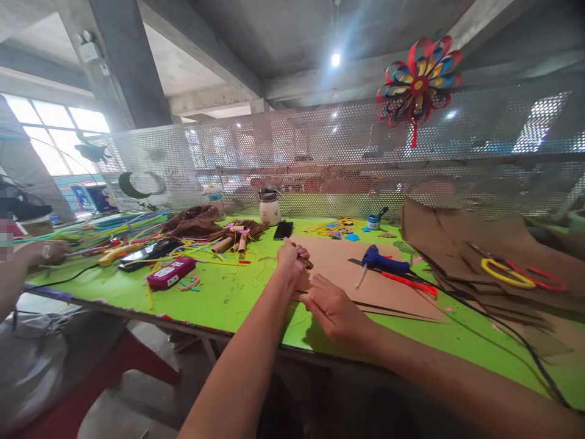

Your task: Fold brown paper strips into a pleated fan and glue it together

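Note:
Near the table's front edge, my left hand is closed around a small brown paper piece, mostly hidden by the fingers. Just to its right and nearer to me, my right hand is closed in a pinch on a thin yellow strand that runs up to the brown piece. Both hands are over the left edge of flat brown paper sheets. On these sheets, right of my hands, lie a blue glue gun and a red-handled tool.
Brown paper rolls, a black phone and a white jar are farther back. A magenta power strip lies left; brown paper with scissors lies right. Another person's hand is far left. A cable trails right.

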### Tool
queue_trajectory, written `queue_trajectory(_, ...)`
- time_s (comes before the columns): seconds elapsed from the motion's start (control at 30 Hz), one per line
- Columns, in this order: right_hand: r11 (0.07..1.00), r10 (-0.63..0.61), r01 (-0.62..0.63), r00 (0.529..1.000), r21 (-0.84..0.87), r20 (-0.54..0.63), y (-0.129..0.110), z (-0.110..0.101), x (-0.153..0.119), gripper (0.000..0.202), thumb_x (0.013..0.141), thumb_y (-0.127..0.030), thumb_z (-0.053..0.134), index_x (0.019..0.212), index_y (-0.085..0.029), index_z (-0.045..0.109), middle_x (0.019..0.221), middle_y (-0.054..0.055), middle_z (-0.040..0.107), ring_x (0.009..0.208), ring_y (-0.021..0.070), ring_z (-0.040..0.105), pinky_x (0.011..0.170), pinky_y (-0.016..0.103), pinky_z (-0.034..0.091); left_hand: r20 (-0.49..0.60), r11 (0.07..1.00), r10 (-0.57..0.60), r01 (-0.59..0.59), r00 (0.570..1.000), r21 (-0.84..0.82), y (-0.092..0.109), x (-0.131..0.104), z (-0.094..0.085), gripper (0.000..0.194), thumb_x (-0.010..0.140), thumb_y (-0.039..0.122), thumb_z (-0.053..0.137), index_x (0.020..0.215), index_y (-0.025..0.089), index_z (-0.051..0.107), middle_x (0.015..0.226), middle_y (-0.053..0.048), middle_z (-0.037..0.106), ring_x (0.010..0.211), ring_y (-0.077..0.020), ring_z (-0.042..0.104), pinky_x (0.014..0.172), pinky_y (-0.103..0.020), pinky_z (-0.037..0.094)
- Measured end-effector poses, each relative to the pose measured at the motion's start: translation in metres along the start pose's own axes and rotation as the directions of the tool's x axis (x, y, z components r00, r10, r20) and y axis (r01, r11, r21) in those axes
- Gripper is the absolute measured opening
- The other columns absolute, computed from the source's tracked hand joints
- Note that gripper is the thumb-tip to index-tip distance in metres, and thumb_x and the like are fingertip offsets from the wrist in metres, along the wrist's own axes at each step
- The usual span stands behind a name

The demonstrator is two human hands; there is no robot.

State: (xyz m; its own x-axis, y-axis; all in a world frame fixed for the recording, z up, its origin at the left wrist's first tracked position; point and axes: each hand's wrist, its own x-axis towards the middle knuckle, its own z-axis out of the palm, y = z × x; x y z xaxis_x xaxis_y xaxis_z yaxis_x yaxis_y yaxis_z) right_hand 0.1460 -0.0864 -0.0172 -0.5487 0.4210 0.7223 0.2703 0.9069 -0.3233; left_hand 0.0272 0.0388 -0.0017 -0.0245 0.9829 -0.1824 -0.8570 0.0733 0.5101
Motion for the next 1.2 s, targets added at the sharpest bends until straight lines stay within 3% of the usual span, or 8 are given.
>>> queue_trajectory(0.23, 0.997, -0.029, 0.029, 1.0, -0.065, 0.003, 0.001, 0.002, -0.002, 0.027, 0.091, -0.017, 0.034, 0.064, -0.021, 0.038, 0.069, 0.004, 0.047, 0.07, 0.0181, 0.04, 0.064, 0.033, 0.037, -0.001, 0.999, -0.02, 0.02, 1.0, -0.045, -0.001, 0.002, -0.006, 0.038, 0.094, 0.03, 0.035, 0.058, 0.017, 0.034, 0.045, 0.008, 0.026, 0.035, -0.0047, 0.027, 0.037, -0.016, 0.023)
queue_trajectory(0.33, 0.996, -0.033, 0.032, 0.999, -0.081, -0.013, 0.001, 0.003, -0.004, 0.027, 0.091, -0.017, 0.034, 0.065, -0.02, 0.038, 0.069, 0.004, 0.047, 0.07, 0.0179, 0.041, 0.064, 0.033, 0.037, -0.009, 0.998, -0.03, 0.029, 1.0, -0.061, -0.001, 0.006, -0.012, 0.026, 0.091, 0.031, 0.045, 0.073, 0.014, 0.05, 0.055, 0.006, 0.042, 0.041, -0.0043, 0.035, 0.039, -0.017, 0.031)
queue_trajectory(0.47, 0.994, -0.042, 0.04, 0.999, -0.107, -0.023, 0.004, 0.004, -0.005, 0.027, 0.092, -0.017, 0.034, 0.065, -0.02, 0.039, 0.069, 0.004, 0.047, 0.07, 0.0175, 0.04, 0.064, 0.033, 0.036, -0.021, 0.997, -0.022, 0.02, 1.0, -0.079, -0.003, 0.013, -0.017, 0.02, 0.089, 0.03, 0.05, 0.098, 0.013, 0.056, 0.082, -0.002, 0.058, 0.061, -0.0085, 0.053, 0.051, -0.022, 0.047)
queue_trajectory(0.73, 0.985, -0.102, 0.095, 0.994, -0.141, -0.049, -0.012, 0.003, -0.016, 0.026, 0.09, -0.013, 0.035, 0.066, -0.019, 0.038, 0.067, 0.004, 0.044, 0.069, 0.0173, 0.039, 0.062, 0.032, 0.033, -0.04, 0.999, 0.01, -0.012, 0.999, -0.044, 0.015, 0.01, -0.024, 0.032, 0.087, 0.031, 0.053, 0.114, 0.015, 0.053, 0.112, -0.009, 0.056, 0.093, -0.0195, 0.058, 0.077, -0.039, 0.051)
queue_trajectory(0.83, 0.985, -0.141, 0.133, 0.988, -0.108, -0.064, -0.028, 0.004, -0.026, 0.024, 0.088, -0.011, 0.037, 0.066, -0.019, 0.037, 0.066, 0.003, 0.043, 0.066, 0.0167, 0.038, 0.06, 0.031, 0.032, -0.034, 0.999, 0.042, -0.043, 0.999, -0.012, 0.028, 0.008, -0.024, 0.03, 0.087, 0.032, 0.052, 0.112, 0.014, 0.054, 0.106, -0.008, 0.058, 0.087, -0.017, 0.059, 0.072, -0.035, 0.052)
queue_trajectory(0.9, 0.99, -0.131, 0.126, 0.988, -0.066, -0.077, -0.034, 0.003, -0.028, 0.024, 0.088, -0.012, 0.038, 0.066, -0.019, 0.036, 0.065, 0.003, 0.042, 0.066, 0.0164, 0.037, 0.061, 0.031, 0.033, -0.01, 0.998, 0.059, -0.059, 0.998, 0.015, 0.03, 0.009, -0.019, 0.025, 0.089, 0.034, 0.049, 0.099, 0.012, 0.056, 0.085, -0.003, 0.059, 0.065, -0.0103, 0.056, 0.057, -0.025, 0.049)
queue_trajectory(1.0, 0.993, -0.12, 0.119, 0.992, -0.006, -0.044, -0.037, -0.003, -0.024, 0.025, 0.089, -0.015, 0.039, 0.064, -0.019, 0.037, 0.065, 0.003, 0.043, 0.067, 0.0161, 0.039, 0.063, 0.032, 0.035, 0.06, 0.994, 0.07, -0.074, 0.996, 0.078, 0.025, 0.009, -0.009, 0.037, 0.095, 0.035, 0.032, 0.067, 0.014, 0.046, 0.049, 0.006, 0.036, 0.036, -0.0041, 0.033, 0.036, -0.015, 0.03)
queue_trajectory(1.2, 1.0, -0.026, 0.024, 0.993, 0.02, 0.112, -0.042, -0.025, -0.029, 0.023, 0.086, -0.02, 0.048, 0.064, -0.017, 0.047, 0.081, 0.008, 0.057, 0.08, 0.0181, 0.049, 0.073, 0.034, 0.042, 0.248, 0.952, 0.127, -0.188, 0.96, 0.243, 0.024, -0.007, 0.003, 0.036, 0.093, 0.042, 0.034, 0.068, 0.017, 0.043, 0.042, 0.01, 0.025, 0.03, -0.0037, 0.024, 0.031, -0.014, 0.018)
